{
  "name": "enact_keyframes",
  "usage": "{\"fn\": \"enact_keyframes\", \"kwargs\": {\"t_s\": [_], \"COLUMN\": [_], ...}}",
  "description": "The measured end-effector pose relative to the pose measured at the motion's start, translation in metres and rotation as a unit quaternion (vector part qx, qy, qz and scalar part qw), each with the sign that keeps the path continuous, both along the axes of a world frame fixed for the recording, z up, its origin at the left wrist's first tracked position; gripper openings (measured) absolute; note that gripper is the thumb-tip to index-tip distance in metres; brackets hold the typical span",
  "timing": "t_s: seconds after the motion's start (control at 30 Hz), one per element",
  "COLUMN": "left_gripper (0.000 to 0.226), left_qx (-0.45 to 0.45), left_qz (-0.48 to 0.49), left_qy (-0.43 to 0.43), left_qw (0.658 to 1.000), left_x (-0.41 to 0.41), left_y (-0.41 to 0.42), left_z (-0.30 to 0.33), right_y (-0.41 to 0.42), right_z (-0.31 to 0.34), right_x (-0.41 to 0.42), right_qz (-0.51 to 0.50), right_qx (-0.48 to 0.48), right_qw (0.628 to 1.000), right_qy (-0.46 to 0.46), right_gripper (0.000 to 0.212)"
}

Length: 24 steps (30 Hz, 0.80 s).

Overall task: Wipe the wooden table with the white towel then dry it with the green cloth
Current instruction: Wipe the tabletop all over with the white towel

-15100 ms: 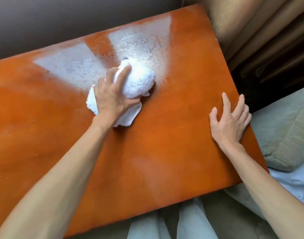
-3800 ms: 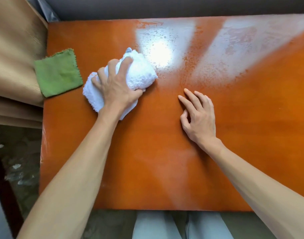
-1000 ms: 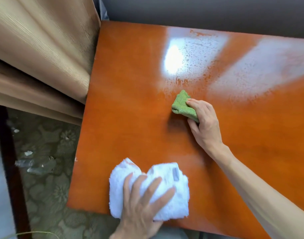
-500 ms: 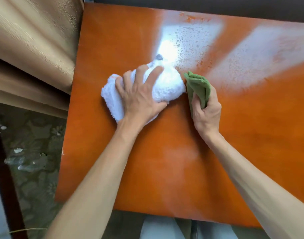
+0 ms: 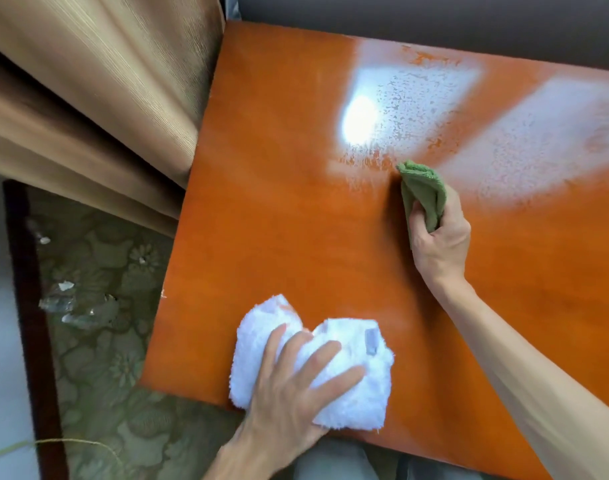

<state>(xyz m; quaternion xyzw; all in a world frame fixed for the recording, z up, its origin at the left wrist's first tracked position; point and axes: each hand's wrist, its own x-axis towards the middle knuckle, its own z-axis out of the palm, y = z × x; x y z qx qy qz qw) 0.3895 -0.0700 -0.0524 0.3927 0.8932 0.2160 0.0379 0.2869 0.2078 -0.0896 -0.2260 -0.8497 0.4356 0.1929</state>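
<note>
Left hand [image 5: 289,386] spread flat on white towel [image 5: 351,372], low centre at wooden table [image 5: 279,220] near edge. Right hand [image 5: 438,237] bunched round green cloth [image 5: 422,188], centre right, touching tabletop beside pale wet patches [image 5: 417,95].

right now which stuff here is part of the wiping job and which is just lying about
Part of the job:
- white towel under left hand
- green cloth gripped by right hand
- wooden table, with wet patches at the far side

Just lying about:
- curtain
- patterned floor with scattered bits
</note>
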Motion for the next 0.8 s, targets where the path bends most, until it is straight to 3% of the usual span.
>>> {"fn": "enact_keyframes", "kwargs": {"t_s": [0.13,0.27,0.5,0.63,0.8], "left_gripper": [0.066,0.073,0.079,0.077,0.077], "left_qx": [-0.008,-0.041,-0.082,-0.085,-0.086], "left_qz": [0.068,0.112,0.224,0.243,0.318], "left_qy": [0.005,0.023,-0.02,-0.008,-0.001], "left_qw": [0.998,0.993,0.971,0.966,0.944], "left_x": [-0.022,-0.086,-0.187,-0.163,-0.064], "left_y": [-0.039,-0.063,-0.078,-0.075,-0.07], "left_z": [0.0,0.001,0.01,0.011,0.005], "right_y": [-0.001,0.002,0.008,0.005,0.003], "right_z": [0.0,-0.006,-0.014,-0.014,-0.011], "right_x": [-0.002,-0.003,-0.004,-0.005,-0.004], "right_qz": [0.047,0.068,0.096,0.088,0.084], "right_qx": [0.057,0.081,0.122,0.137,0.142], "right_qw": [0.997,0.994,0.988,0.986,0.986], "right_qy": [-0.022,-0.031,-0.024,-0.027,-0.023], "right_gripper": [0.049,0.051,0.048,0.046,0.048]}}
